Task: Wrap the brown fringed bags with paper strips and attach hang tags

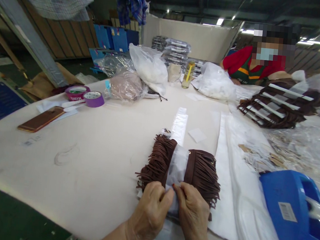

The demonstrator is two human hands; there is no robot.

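Note:
A brown fringed item, perhaps folded suede-like pieces with metal eyelets, lies on the table in front of me. A whitish translucent wrap runs across its middle, between the two fringed sides. My left hand is closed at the near end of the wrap, thumb and fingers pinched on it. Beside it, my right hand pinches the same near edge, its thumb close to the left thumb. Beyond the item, a shiny white strip extends away from me. A small white square rests to its right.
Tape rolls and a phone lie left. Bagged goods, a bottle and wrapped stacks stand at the back. White sheets, a blue container and a brown fringed pile are right, near a masked person.

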